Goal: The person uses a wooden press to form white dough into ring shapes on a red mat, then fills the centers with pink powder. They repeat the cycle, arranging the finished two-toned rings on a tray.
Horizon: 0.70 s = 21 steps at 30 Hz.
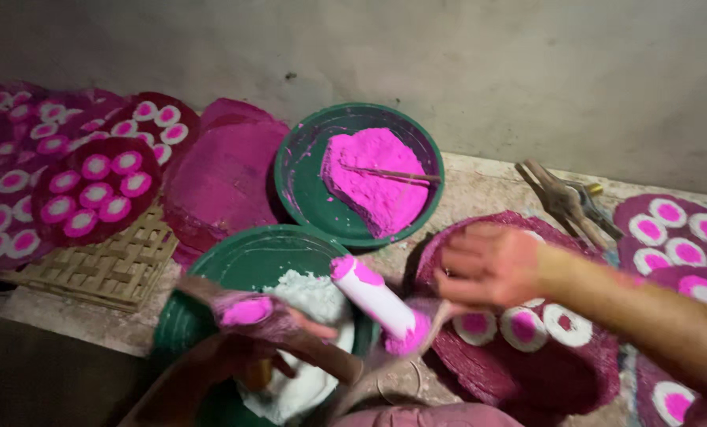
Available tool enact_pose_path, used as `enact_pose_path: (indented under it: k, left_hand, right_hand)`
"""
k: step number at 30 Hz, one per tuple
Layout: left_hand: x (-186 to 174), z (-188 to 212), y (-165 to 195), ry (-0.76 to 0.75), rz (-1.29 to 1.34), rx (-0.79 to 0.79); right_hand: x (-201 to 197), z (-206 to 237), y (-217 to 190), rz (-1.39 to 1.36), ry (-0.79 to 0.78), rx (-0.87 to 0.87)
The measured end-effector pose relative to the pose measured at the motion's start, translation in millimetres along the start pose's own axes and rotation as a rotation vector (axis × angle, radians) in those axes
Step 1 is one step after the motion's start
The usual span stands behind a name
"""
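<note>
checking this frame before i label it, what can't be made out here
- Left hand, head view: motion blur and pink powder hide its grip.
- Right hand: blurred; fingers indistinct.
- White paste bowl: near half covered by the left hand.
- Mats at right: cut by the frame edge.
- Metal tool by the wall: too small to identify.

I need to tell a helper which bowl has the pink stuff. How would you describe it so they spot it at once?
Against the grey wall stand two green bowls. Take the far one, the pink-dough bowl, beside the stacked magenta mats. Unlike the nearer white-dough bowl, it holds a bright pink lump with a thin stick lying across it.
</note>
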<state>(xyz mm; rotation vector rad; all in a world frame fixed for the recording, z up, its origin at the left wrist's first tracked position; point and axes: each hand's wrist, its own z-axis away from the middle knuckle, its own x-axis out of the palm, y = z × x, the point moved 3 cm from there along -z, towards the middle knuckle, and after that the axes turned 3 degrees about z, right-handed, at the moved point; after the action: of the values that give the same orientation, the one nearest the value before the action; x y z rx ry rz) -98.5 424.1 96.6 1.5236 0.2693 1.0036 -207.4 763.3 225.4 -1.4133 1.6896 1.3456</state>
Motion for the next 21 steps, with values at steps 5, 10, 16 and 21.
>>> enact_pose_path:
  k: [5, 10, 16, 21]
  left_hand:
    - [-56.5, -58.5, -25.2, 0.064, 0.204, 0.171]
    - [-146.7, -117.6, -13.6, 0.745, 0.104, 0.486]
    - [-237.5, -150.9, 27.5, 1.105, -0.086, 0.685]
    - [-258.7, -163.1, 41.8, 1.092, -0.259, 0.905]
  right_hand:
    - [32.5, -59.3, 95.7, 0.417, 0.126, 0.022]
    - [159.1, -75.4, 146.3, 0.021, 0.446, 0.854]
    - [278.3, -51.7, 178.3, 0.062, -0.43, 1.425]
    - [258.8, -48.2, 200.0, 0.215, -0.604, 1.092]
